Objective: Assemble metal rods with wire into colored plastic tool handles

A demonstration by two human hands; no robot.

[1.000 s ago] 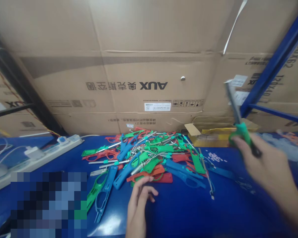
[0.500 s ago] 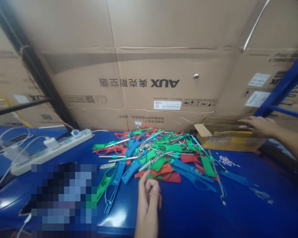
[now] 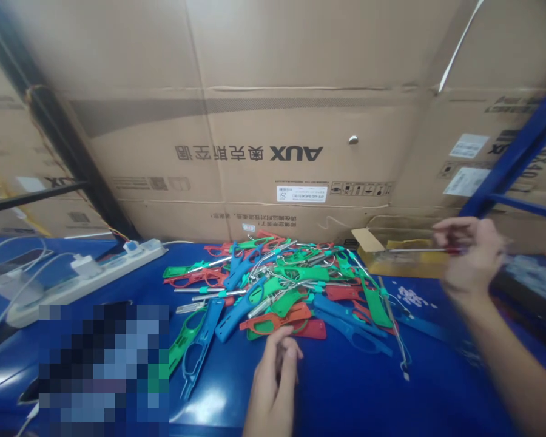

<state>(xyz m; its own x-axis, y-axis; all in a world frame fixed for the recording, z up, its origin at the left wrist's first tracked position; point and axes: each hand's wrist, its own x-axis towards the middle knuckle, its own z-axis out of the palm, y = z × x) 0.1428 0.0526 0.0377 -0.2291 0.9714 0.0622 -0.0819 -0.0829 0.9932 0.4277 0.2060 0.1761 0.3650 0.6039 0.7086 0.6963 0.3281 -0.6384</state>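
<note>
In the head view my right hand (image 3: 475, 258) is raised in front of a small yellow-taped cardboard box (image 3: 409, 264). Its fingers are closed around the red end of a thin metal rod (image 3: 416, 250), which points left across the box. The rest of that tool is hidden in the hand. My left hand (image 3: 277, 364) lies at the front of the pile, loosely curled, with a gap between thumb and fingers and nothing visible in it. Closest to it are an orange lighter shell (image 3: 275, 320) and a red one (image 3: 313, 330). The pile mixes blue, green and red lighter shells with metal tubes.
A white power strip (image 3: 95, 276) with plugs and cables lies at left, behind a pixelated area. Small white pieces (image 3: 412, 295) are scattered right of the pile on the blue table (image 3: 341, 400). Large cardboard (image 3: 255, 121) stands behind; a blue post (image 3: 519, 152) rises at right.
My right hand has moved from the small box toward me, and a red-ended metal rod now shows in it. My left hand's fingers have curled in slightly. The view has shifted a little.
</note>
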